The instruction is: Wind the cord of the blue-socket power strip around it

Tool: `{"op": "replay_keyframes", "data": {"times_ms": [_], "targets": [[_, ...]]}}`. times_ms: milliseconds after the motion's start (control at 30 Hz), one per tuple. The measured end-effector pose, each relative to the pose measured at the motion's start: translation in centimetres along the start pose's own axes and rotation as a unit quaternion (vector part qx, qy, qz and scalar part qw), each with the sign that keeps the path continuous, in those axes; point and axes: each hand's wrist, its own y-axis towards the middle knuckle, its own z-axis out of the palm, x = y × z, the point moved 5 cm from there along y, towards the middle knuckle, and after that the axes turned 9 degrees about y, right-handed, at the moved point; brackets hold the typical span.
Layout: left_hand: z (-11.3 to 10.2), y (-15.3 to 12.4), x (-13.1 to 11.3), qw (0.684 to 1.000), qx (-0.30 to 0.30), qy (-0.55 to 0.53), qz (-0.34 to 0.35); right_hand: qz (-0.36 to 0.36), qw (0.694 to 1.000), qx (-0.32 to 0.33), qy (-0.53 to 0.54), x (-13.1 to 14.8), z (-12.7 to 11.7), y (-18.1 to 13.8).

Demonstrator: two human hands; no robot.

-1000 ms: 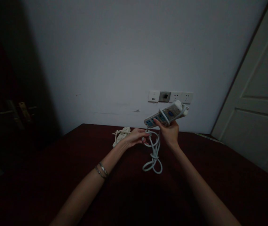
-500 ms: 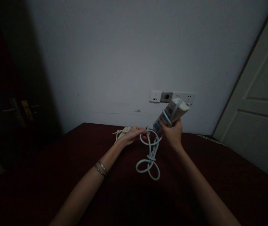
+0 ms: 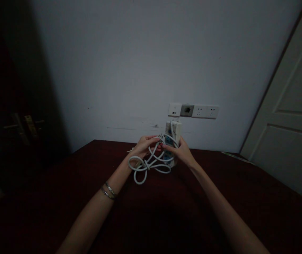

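Note:
A white power strip (image 3: 176,131) with blue sockets stands almost upright, held above the dark red table. My right hand (image 3: 183,151) grips it from the right, with fingers reaching across its front. My left hand (image 3: 144,145) pinches the plug (image 3: 159,140) of the strip's cord, its prongs pointing up. The white cord (image 3: 147,165) hangs in knotted loops below and in front of both hands, with one turn passing around the strip. Behind my left wrist, a bit of a second pale cord (image 3: 130,150) shows; the rest of it is hidden.
The dark red table (image 3: 151,211) reaches to a pale wall. Mounted low on that wall are socket plates (image 3: 205,112) and a grey plate (image 3: 187,110). A white panelled door (image 3: 294,141) is at the right, and a dark door with a handle (image 3: 31,126) at the left.
My right hand has brought the power strip left and down, turning it from slanted to nearly upright. The cord loops have swung left, over my left wrist. My left hand keeps the plug.

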Motion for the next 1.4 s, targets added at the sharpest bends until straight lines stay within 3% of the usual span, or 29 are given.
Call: {"op": "replay_keyframes", "data": {"times_ms": [133,267,500,700,933,1100,1267,1333,1400], "targets": [[0.0,-0.3,-0.2,1.0,0.003,0.012,-0.009,0.015,1.0,-0.001,0.002,-0.6,0.1,-0.1],[0.0,-0.1,-0.1,0.999,-0.014,0.042,0.005,-0.032,0.998,-0.028,-0.056,-0.6,-0.4,0.1],[-0.2,0.1,-0.2,0.955,-0.046,0.287,0.054,-0.073,0.981,-0.1,-0.152,-0.1,-2.0,0.1],[-0.1,-0.3,-0.2,0.924,0.053,0.376,0.042,-0.082,0.978,-0.08,-0.173,0.3,-2.1,0.1],[0.4,-0.7,1.0,0.902,0.186,0.39,0.014,-0.07,0.985,0.004,-0.159,-0.3,-0.7,0.0],[0.7,-0.9,1.5,0.93,0.245,0.273,0.0,-0.056,0.989,0.006,-0.134,-0.5,-1.2,0.3],[0.5,0.0,1.0,0.956,0.178,0.223,0.067,-0.038,0.988,-0.066,-0.134,-1.2,-3.4,0.9],[0.4,0.4,0.9,0.94,0.1,0.309,0.108,-0.027,0.984,-0.097,-0.149,-1.7,-4.1,1.0],[0.2,0.4,0.4,0.892,-0.001,0.425,0.153,-0.014,0.979,-0.125,-0.159,-2.1,-4.7,1.1]]}}
